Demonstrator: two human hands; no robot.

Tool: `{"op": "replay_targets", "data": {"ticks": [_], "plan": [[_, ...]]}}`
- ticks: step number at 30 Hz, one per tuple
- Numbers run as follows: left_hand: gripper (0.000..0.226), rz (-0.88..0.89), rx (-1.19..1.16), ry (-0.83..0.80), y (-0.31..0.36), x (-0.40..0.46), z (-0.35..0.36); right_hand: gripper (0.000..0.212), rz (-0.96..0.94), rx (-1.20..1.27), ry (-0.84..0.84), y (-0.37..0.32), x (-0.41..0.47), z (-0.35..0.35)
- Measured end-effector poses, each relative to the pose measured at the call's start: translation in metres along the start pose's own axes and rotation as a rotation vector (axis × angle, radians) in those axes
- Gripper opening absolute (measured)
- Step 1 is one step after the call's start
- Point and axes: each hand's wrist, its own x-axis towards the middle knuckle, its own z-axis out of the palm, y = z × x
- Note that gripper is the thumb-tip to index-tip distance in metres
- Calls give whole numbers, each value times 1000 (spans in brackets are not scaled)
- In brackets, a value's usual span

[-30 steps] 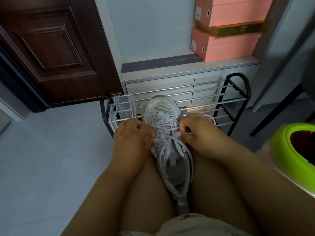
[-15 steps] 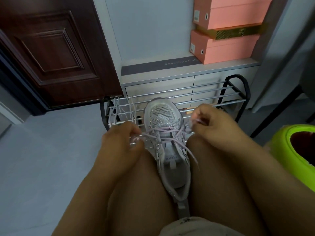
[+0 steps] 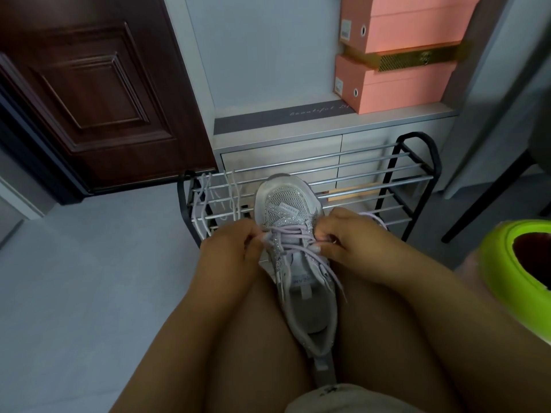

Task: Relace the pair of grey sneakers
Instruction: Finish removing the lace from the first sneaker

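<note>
A grey sneaker [image 3: 293, 263] is being held wedged between the person's bare thighs, toe pointing away toward a black metal shoe rack [image 3: 411, 180] just beyond the knees. The pale lilac lace [image 3: 293, 234], crossed over the lower eyelets, is being pinched on one side by the curled fingers of the left hand [image 3: 231, 248] and on the other by those of the right hand [image 3: 348, 238], both pressed against the shoe's sides. Loose laces [image 3: 208, 204] are being left draped over the rack's left end.
</note>
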Motion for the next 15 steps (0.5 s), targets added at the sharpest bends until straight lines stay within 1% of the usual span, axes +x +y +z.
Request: {"op": "replay_targets", "data": {"ticks": [1, 3, 5, 6, 10, 12, 15], "plan": [[28, -34, -8, 43, -2, 1, -3, 17, 9, -7, 41, 1, 0, -2], [27, -112, -45, 158, -7, 3, -11, 12, 56, -9, 227, 6, 0, -10], [26, -169, -92, 268, -12, 2, -19, 15, 132, -26, 404, 11, -1, -20], [26, -189, -114, 311, -13, 2, -23, 16, 156, -29, 459, 14, -2, -22], [27, -265, -226, 476, -21, 1, -35, 18, 176, -14, 589, 14, -4, -16], [27, -294, -279, 506, -24, 0, -38, 16, 206, -35, 640, 17, -4, -16], [28, -323, -346, 541, -24, -3, -41, 19, 314, -33, 777, 25, -4, -32]]}}
